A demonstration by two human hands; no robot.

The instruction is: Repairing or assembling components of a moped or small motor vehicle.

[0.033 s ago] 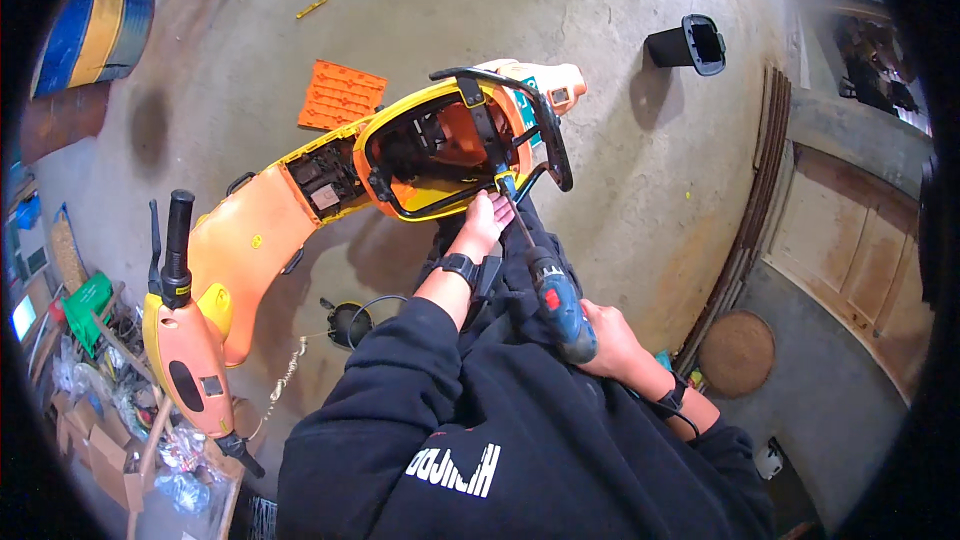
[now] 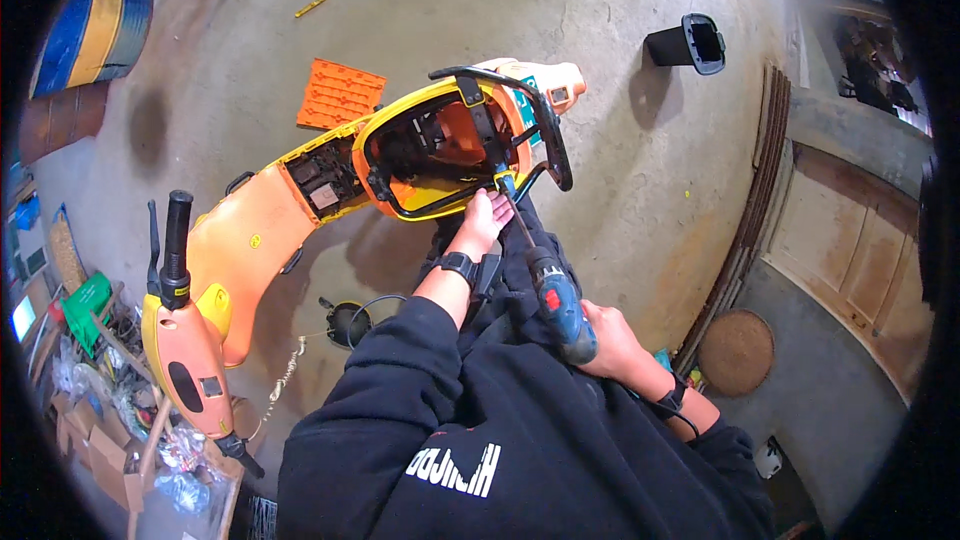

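My right hand (image 2: 612, 345) is wrapped round the grip of a blue power drill (image 2: 562, 312). Its long thin bit (image 2: 522, 230) points away from me, up to the near side of a black tubular grab rail (image 2: 553, 140) at the scooter's rear. A blue and yellow piece (image 2: 505, 181) shows at the bit's far end. My left hand (image 2: 487, 214) is palm up beside that end, fingers stretched out against the scooter's near edge. The peach and yellow scooter (image 2: 262, 218) has its seat off, so the black and orange under-seat opening (image 2: 425, 145) shows. The exact contact point is too small to make out.
An orange ribbed panel (image 2: 341, 94) and a yellow tool (image 2: 311, 7) lie on the floor beyond the scooter. A black bin-shaped part (image 2: 688, 46) lies at far right. Boxes and plastic bags (image 2: 110, 450) crowd the left; long rods (image 2: 745, 230) line the right wall.
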